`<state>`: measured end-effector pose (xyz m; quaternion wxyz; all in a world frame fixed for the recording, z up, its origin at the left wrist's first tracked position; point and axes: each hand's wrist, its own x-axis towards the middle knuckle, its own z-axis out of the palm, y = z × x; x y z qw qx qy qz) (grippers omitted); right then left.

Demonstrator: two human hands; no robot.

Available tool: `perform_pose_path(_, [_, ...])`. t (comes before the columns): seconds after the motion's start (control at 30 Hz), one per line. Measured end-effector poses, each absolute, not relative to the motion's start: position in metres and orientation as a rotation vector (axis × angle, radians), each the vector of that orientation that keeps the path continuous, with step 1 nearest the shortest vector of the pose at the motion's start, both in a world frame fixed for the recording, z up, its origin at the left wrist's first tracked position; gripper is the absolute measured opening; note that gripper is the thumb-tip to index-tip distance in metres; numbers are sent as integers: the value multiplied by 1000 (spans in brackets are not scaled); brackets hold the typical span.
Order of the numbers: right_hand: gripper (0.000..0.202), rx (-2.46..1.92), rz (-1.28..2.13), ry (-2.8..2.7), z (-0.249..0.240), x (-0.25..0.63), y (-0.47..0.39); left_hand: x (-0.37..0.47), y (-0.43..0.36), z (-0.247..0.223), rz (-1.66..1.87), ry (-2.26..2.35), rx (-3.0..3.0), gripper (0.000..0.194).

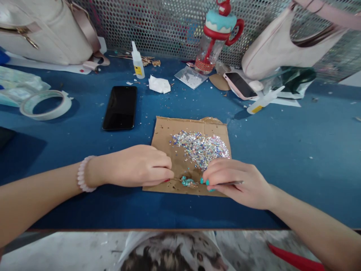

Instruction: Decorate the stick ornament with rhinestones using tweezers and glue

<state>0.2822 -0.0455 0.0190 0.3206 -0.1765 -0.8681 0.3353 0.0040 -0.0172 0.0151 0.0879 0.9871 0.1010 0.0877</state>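
My left hand [143,165], with a pale beaded bracelet at its wrist, is closed in a pinch on the thin stem of a small ornament [187,181]. Turquoise stones cover the ornament, which is low over the front part of a cardboard sheet [163,130]. My right hand [237,180] is closed around a slim metal tool [232,183] that looks like tweezers; its tip is by the ornament's right end, though touching or apart I cannot tell. Behind the ornament, a heap of glittering rhinestones [201,146] is spread over the cardboard.
A black phone [120,108] and a tape roll [46,105] lie to the left. Farther back are a glue bottle [138,62], a crumpled tissue [159,84], a red-handled cup [211,41] and a pink phone [240,86]. Another glue bottle [263,101] leans at right; bags [47,34] flank the mesh.
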Motion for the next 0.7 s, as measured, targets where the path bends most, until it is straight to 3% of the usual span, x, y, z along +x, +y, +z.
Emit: perform_pose_path(0.7, [9, -489, 832, -2292, 22, 283, -46, 4, -17, 15, 273, 309, 2937, 24])
